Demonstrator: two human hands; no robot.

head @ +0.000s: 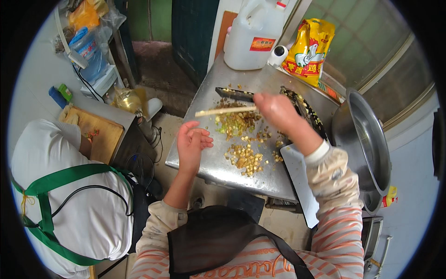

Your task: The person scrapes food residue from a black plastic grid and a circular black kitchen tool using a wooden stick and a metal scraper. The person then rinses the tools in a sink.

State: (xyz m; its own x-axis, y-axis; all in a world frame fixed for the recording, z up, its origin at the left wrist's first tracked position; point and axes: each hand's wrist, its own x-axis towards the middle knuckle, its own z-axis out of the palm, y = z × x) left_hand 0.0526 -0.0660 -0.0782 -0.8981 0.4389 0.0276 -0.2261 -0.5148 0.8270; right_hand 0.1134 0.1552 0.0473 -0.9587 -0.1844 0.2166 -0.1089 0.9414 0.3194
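Note:
My right hand [277,111] grips a pale wooden stick [226,111], possibly chopsticks, held low over the steel table [190,153]. Beneath the stick lies a spread of brown and green chopped food [238,122]. Nearer to me is a loose heap of small pale yellow cubes [245,158]. My left hand [192,139] hovers by the table's left edge, palm up with bent fingers apart and nothing in it. A flat black bar [235,94] with food bits on it runs behind my right hand; whether the hand touches it, I cannot tell. Beyond my wrist lies a food-speckled dark curved piece [312,115].
A plastic jug [252,42], a small white camera [278,54] and a yellow seasoning bag [308,52] stand at the back. Right are a large steel basin [348,129] and a tilted white panel [299,185]. At left, a co-worker [76,209] is beside a wooden cutting board [108,134].

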